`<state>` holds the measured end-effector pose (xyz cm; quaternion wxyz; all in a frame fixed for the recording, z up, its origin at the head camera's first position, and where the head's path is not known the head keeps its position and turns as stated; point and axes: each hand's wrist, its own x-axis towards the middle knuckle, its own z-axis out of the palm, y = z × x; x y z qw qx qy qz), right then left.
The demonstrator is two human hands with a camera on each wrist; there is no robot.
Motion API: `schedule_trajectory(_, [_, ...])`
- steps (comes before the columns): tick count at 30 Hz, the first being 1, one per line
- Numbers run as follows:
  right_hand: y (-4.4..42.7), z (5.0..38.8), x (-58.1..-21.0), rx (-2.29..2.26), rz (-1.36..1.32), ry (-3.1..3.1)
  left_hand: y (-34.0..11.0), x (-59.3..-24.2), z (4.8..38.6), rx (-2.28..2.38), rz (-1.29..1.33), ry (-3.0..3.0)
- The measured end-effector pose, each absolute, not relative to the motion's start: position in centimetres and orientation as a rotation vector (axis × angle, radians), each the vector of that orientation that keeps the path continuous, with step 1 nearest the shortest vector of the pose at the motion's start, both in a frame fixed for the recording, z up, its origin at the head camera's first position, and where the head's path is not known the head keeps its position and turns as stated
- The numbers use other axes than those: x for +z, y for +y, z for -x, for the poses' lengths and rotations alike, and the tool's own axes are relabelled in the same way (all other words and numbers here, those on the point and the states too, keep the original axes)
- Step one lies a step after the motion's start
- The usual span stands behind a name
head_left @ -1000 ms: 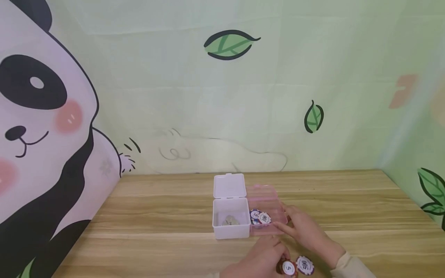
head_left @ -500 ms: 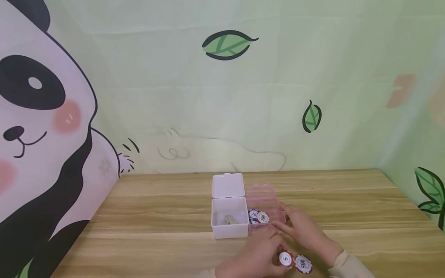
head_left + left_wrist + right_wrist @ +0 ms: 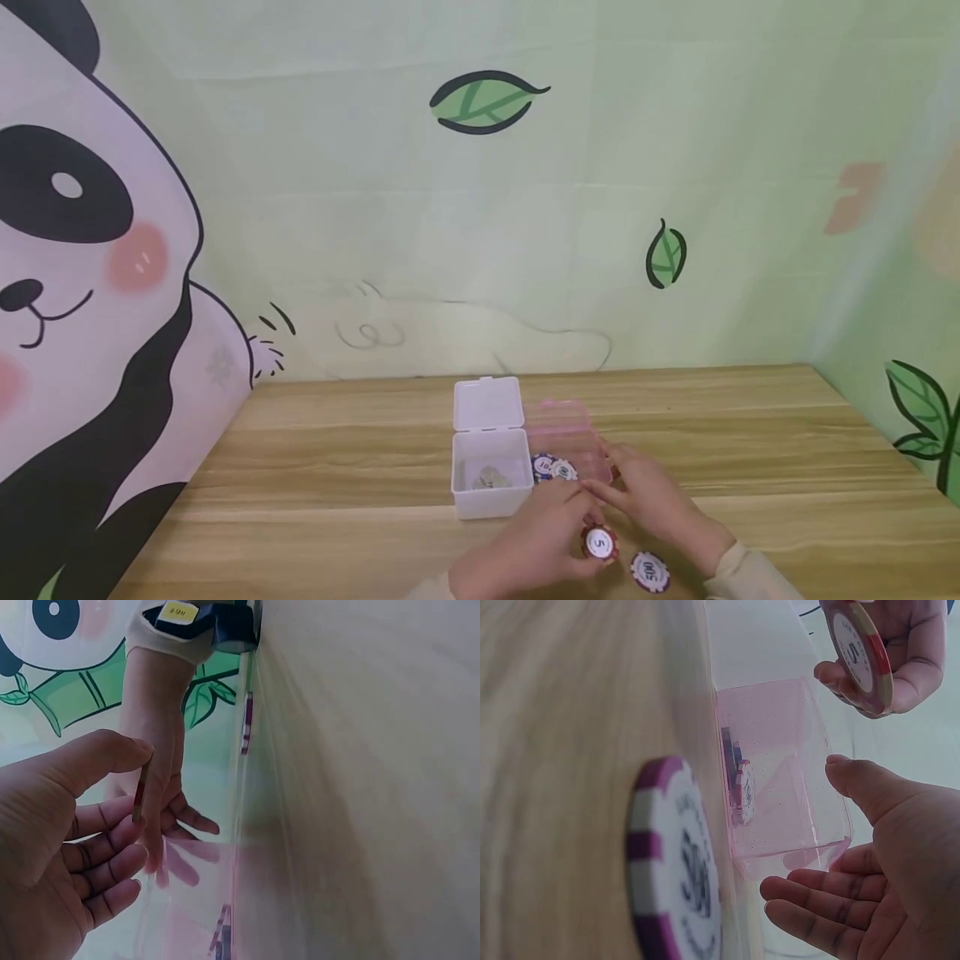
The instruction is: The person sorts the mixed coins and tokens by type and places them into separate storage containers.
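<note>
My left hand [image 3: 525, 537] pinches a red poker chip [image 3: 600, 543] marked 5 between thumb and fingers. In the left wrist view the chip [image 3: 142, 787] is seen edge-on, raised off the table. My right hand [image 3: 660, 500] rests at the right front corner of a clear pink box [image 3: 566, 427], fingers extended and thumb near the rim. Inside that open box lie several chips, among them a white-faced chip [image 3: 564, 471] and a blue-edged chip [image 3: 542, 463]. In front of the right hand, a purple-and-white chip [image 3: 650, 572] marked 500 lies on the table.
A white box [image 3: 492, 502] with its lid [image 3: 487, 404] raised stands against the pink box's left side. Pale round pieces [image 3: 491, 477] lie in it. The wooden table [image 3: 322, 475] meets a printed cloth backdrop [image 3: 360, 167] behind.
My left hand has lifted the 5 chip away from the 500 chip and moved it up and left toward the pink box. The right hand stays at the pink box.
</note>
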<state>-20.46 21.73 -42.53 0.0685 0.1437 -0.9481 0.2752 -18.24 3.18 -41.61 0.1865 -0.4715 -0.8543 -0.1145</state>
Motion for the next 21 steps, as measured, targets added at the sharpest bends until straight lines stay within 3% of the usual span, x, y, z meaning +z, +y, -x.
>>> schedule_trajectory(21, [21.9,20.5,-42.4,0.807,-0.466,-2.836,1.8,-40.1,20.6,-0.504,1.2,-2.559])
